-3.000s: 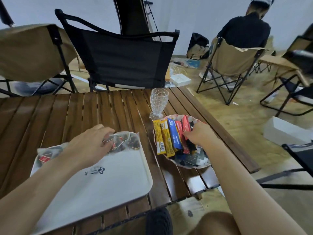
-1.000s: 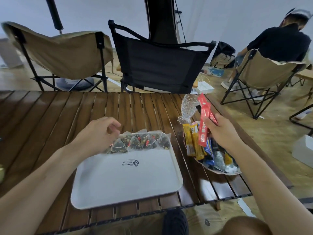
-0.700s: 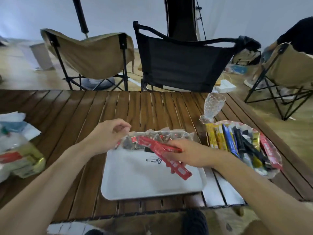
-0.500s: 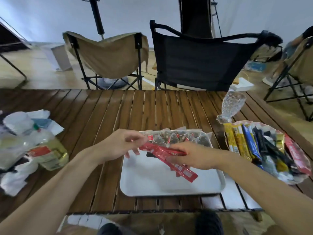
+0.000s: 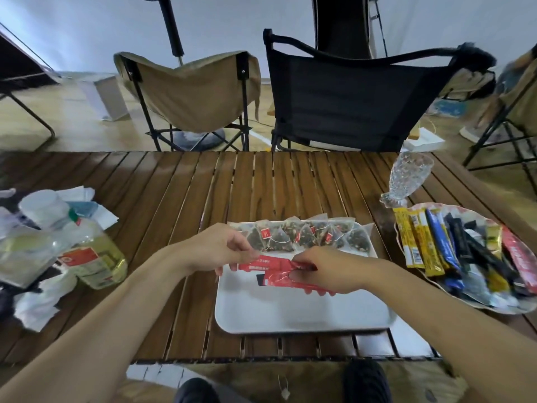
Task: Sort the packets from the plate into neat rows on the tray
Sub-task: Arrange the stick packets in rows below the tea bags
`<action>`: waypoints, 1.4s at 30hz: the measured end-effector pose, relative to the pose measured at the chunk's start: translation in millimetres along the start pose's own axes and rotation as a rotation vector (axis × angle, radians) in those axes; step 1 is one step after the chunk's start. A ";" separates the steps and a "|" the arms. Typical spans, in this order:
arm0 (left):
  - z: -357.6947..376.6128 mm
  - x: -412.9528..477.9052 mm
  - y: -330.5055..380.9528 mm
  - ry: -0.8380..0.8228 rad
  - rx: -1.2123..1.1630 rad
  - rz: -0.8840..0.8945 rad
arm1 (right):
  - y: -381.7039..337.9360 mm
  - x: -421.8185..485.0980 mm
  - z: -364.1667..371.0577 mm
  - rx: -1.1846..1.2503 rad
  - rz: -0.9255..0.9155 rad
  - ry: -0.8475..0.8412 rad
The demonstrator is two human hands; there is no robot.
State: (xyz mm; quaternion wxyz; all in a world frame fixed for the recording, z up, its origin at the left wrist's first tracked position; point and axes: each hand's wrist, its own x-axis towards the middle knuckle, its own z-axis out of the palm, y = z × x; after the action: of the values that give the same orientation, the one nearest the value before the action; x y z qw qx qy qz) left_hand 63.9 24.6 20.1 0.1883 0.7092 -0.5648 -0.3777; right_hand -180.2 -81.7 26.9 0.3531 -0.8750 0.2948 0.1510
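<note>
Over tray's open middle, left hand, right hand pinch red packets.

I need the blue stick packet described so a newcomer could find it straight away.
Look at the right side of the wooden table, where the plate sits just in front of the cut-glass goblet. Packets fan across the plate. The blue stick packet lies just right of the two yellow sticks, with black ones on its other side.
</note>
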 end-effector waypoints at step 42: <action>36.2 0.3 4.4 -0.157 0.439 -0.243 | 0.4 2.8 7.6 0.559 0.301 -0.076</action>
State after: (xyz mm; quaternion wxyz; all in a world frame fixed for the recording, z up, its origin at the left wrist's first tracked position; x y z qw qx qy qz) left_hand 33.9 28.8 -0.3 -0.0610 0.7642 -0.5568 -0.3199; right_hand -178.7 -77.8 20.0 0.5641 -0.6845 0.4377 0.1474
